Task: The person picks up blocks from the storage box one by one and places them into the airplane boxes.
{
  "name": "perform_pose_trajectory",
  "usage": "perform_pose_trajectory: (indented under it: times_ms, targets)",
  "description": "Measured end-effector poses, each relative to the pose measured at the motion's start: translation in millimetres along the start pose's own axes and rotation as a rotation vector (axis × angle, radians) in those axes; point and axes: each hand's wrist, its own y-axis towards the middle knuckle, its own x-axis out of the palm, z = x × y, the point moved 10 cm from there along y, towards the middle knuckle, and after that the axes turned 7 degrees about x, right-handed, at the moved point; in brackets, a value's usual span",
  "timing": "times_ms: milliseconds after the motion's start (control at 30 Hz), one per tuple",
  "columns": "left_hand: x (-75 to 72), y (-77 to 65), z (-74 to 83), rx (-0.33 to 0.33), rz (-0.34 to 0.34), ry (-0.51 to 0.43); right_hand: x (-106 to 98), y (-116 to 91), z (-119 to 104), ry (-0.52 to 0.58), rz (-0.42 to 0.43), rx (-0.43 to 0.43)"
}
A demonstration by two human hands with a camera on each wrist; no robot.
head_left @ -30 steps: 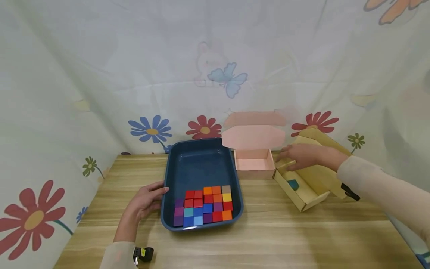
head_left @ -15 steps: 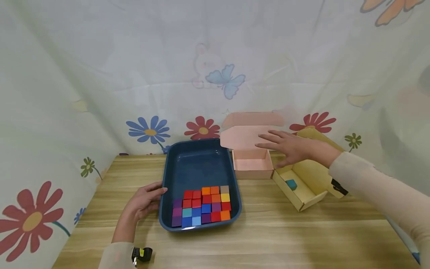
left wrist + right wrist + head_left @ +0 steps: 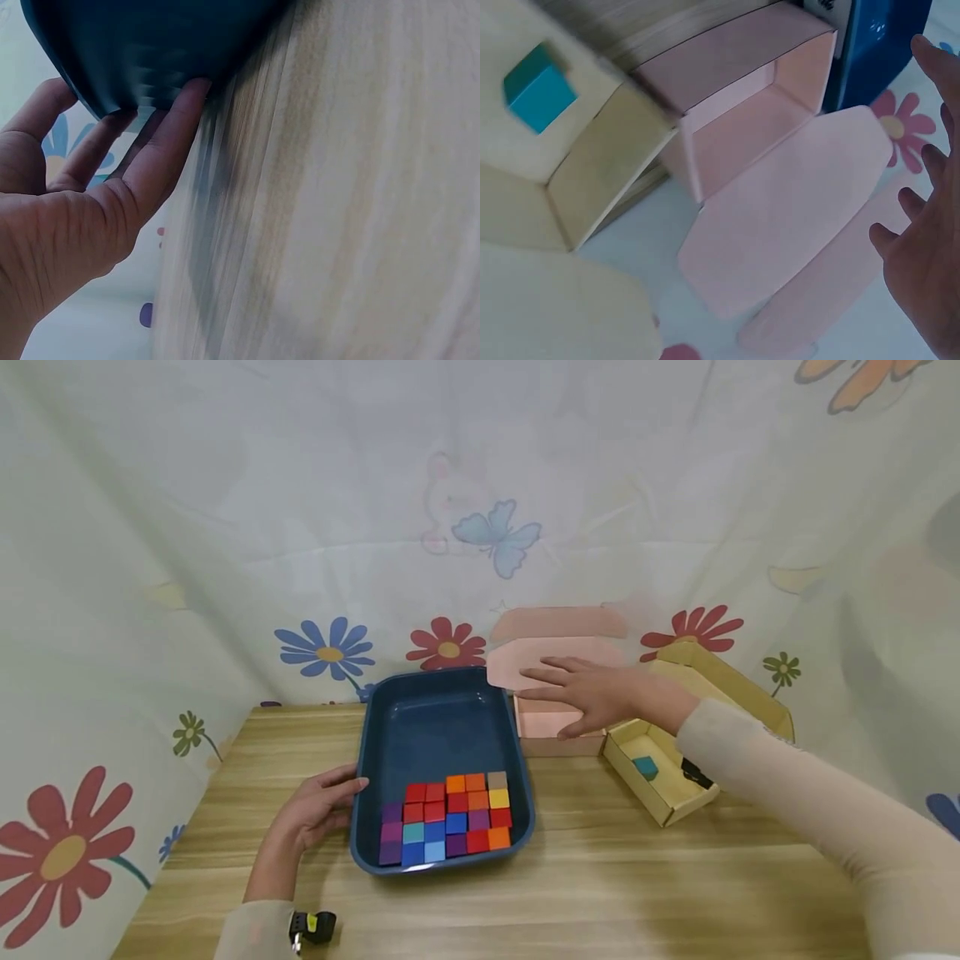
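Observation:
My left hand (image 3: 317,807) is against the left side of the dark blue tray (image 3: 438,681). In the left wrist view, fairly straight fingers touch the tray's outer wall (image 3: 142,52). Coloured cubes (image 3: 457,824) lie in rows at the tray's near end. My right hand (image 3: 592,693) hovers with fingers spread in front of the pink box (image 3: 562,747), whose lid (image 3: 517,664) stands up; nothing is in its grasp. Below the right forearm, a yellow box (image 3: 637,785) contains a teal cube (image 3: 645,767), also visible in the right wrist view.
The yellow box's raised lid (image 3: 750,689) leans back at the right. A flowered cloth (image 3: 480,460) hangs behind the wooden table (image 3: 585,885). The pink box stands between the tray and the yellow box, close to both.
My right hand has left the yellow box and moved left to the pink box, fingers spreading. The teal cube stays in the yellow box. My left hand keeps its place at the tray.

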Motion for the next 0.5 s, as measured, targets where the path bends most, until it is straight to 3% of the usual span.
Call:
perform_pose_trajectory:
  times_ms: [200,500]
  targets:
    - [0.3,1.4,2.5,0.012,-0.002,0.0,-9,31,-25,-0.008,0.021,-0.055]
    - [1.6,-0.3,-0.8,-0.011,0.0,-0.005,-11,77,-60,-0.003,-0.06,-0.101]
